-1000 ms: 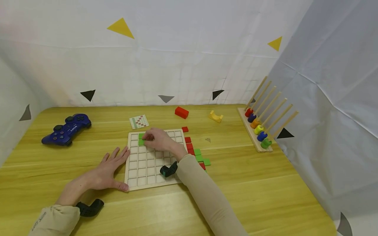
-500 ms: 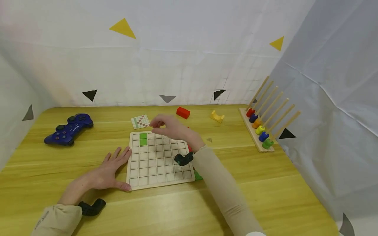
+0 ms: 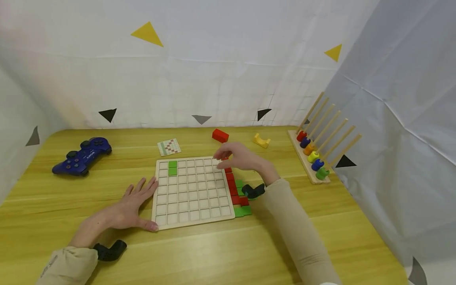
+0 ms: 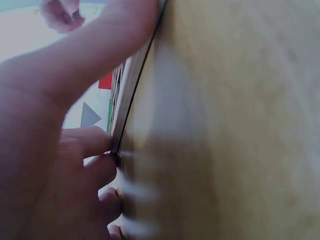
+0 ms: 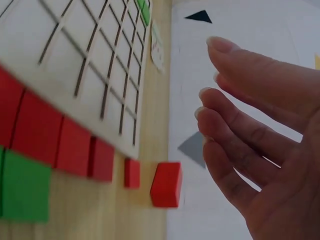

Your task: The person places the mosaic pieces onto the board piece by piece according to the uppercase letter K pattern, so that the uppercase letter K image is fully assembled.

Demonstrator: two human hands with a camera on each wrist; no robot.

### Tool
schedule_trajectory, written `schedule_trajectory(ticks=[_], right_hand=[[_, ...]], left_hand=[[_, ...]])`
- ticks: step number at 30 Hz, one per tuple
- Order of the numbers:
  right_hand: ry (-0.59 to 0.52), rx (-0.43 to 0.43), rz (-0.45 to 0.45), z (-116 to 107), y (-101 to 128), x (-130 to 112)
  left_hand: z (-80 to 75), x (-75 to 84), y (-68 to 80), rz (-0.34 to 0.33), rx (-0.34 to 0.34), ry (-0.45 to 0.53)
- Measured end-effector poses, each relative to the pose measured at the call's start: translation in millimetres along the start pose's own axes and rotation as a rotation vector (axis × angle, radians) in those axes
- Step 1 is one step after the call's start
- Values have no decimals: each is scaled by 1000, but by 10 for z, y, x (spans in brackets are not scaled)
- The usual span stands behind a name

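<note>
Board (image 3: 192, 205) of pale wood, square and gridded, lies on the yellow wood-grain table (image 3: 185, 257), 2 square green tiles (image 3: 172, 171) near its far left corner. The left hand (image 3: 132, 208), spread and gripping nothing, touches its left edge; the empty right hand (image 3: 242, 156), fingers loosely bent, hovers over its far right corner.

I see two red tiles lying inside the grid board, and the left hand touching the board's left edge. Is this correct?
Only the colour is wrong: the two tiles inside the grid board are green, as the head view shows. The left hand does touch the board's left edge.
</note>
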State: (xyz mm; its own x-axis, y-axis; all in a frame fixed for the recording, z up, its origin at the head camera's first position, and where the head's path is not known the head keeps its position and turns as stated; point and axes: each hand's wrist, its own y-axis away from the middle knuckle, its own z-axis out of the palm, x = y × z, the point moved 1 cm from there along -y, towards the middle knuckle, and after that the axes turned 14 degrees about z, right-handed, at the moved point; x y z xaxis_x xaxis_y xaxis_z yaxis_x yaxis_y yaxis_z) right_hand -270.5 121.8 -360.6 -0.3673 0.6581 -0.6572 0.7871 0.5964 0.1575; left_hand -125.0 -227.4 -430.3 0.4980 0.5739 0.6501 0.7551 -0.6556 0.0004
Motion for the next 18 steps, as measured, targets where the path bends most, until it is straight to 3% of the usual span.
schedule_trajectory(ticks=[11, 18], right_hand=[[17, -59, 35, -64, 334, 499], [13, -61, 139, -54, 449, 699]], left_hand=[[26, -2, -20, -3, -3, 3], [12, 7, -14, 11, 3, 5]])
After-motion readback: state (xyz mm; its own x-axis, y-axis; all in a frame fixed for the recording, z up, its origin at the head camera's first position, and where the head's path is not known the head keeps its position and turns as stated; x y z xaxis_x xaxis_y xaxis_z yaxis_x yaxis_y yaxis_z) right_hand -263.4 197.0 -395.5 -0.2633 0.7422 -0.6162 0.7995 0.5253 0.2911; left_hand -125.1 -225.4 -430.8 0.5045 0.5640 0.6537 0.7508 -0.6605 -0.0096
